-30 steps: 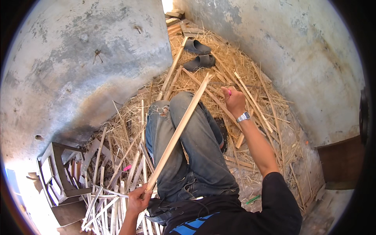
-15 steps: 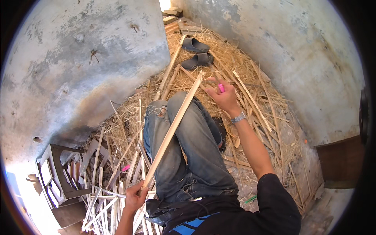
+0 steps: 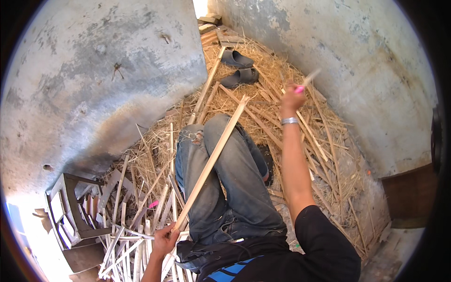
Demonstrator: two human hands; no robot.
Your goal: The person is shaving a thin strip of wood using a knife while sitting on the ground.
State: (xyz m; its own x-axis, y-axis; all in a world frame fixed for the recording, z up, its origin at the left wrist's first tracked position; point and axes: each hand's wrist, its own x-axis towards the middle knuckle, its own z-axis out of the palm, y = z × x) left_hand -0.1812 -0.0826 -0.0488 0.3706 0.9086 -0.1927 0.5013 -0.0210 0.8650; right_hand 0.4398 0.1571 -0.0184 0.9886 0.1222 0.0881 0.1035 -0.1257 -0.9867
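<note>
My left hand [image 3: 165, 239] is closed around the lower end of a long, pale wooden strip [image 3: 211, 162]. The strip slants up across my jeans [image 3: 235, 188], and its far end, rough and splintered, sticks out past my knees. Out to the right and away from the strip, my right hand [image 3: 292, 102] grips a knife [image 3: 299, 89] by its pink handle. The knife's blade points up and to the right, smeared by motion. A watch with a metal band circles my right wrist.
Two dark slippers [image 3: 240, 78] lie on straw and shavings ahead. Loose strips [image 3: 312, 136] are strewn to the right; several more pale ones [image 3: 136, 254] pile up at lower left beside a dark wooden frame [image 3: 73, 202]. Worn plaster walls [image 3: 347, 80] stand on both sides.
My right hand has swung the knife up and to the right, away from the strip's far end. My left hand and the strip have stayed almost in place.
</note>
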